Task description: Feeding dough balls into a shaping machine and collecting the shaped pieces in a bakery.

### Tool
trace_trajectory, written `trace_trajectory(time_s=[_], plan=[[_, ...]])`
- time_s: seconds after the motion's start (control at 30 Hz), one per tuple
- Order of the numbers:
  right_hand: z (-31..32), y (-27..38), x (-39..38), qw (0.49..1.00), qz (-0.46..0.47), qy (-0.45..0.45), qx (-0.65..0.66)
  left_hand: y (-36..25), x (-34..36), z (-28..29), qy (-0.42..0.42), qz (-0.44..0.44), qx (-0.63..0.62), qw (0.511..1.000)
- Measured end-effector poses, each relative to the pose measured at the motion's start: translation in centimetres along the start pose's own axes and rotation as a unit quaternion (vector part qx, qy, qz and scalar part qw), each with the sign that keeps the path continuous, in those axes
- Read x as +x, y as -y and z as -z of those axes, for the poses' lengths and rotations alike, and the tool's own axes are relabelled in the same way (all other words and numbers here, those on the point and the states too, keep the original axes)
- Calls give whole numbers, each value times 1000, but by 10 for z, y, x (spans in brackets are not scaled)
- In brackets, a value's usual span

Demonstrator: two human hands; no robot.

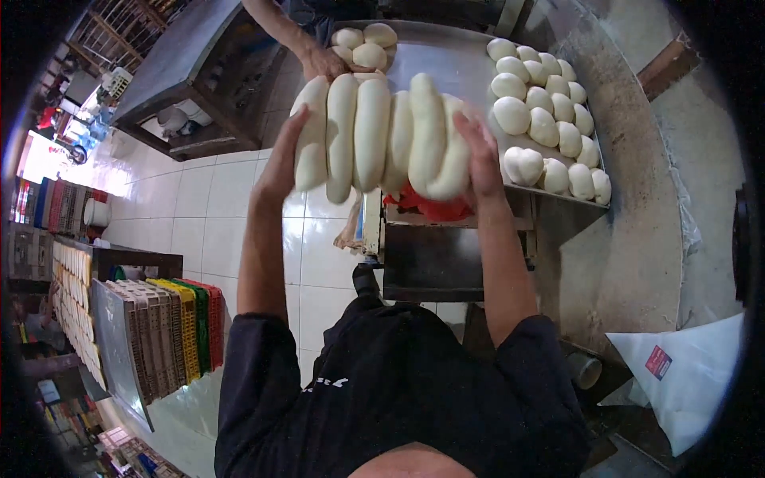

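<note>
Both my hands hold a row of several long white dough logs pressed side by side, lifted in front of me. My left hand presses against the left end of the row and my right hand against the right end. The logs hang over the near edge of a metal table. Something red shows just under the logs. Another person's hand rests by a small pile of dough balls at the table's far side.
Several round dough balls lie in rows on the table's right half. Stacked coloured plastic crates and a rack of trays stand at my left on the white tile floor. A white sack lies lower right.
</note>
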State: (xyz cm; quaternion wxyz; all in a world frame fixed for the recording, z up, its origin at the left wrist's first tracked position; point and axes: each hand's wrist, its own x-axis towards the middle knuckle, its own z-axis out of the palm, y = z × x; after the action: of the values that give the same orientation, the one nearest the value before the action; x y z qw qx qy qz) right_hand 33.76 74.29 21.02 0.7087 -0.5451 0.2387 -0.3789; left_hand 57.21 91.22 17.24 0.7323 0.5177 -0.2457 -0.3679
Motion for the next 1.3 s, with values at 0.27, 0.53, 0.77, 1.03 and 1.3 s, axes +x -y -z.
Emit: trace_trajectory(time_s=[0.27, 0.53, 0.77, 1.03, 1.3], plan=[[179, -53, -136, 962, -57, -264, -49, 51, -119, 37, -311, -252, 162, 902], [247, -252, -182, 851, -306, -402, 142, 291, -129, -114, 244, -94, 509, 820], [296, -332, -125, 772, -401, -491, -53, 398, -99, -111, 398, -10, 600, 694], [241, -219, -219, 824, -232, -424, 296, 173, -209, -45, 198, 531, -151, 810], [185, -82, -169, 916, -43, -242, 317, 54, -175, -92, 444, 237, 49, 863]])
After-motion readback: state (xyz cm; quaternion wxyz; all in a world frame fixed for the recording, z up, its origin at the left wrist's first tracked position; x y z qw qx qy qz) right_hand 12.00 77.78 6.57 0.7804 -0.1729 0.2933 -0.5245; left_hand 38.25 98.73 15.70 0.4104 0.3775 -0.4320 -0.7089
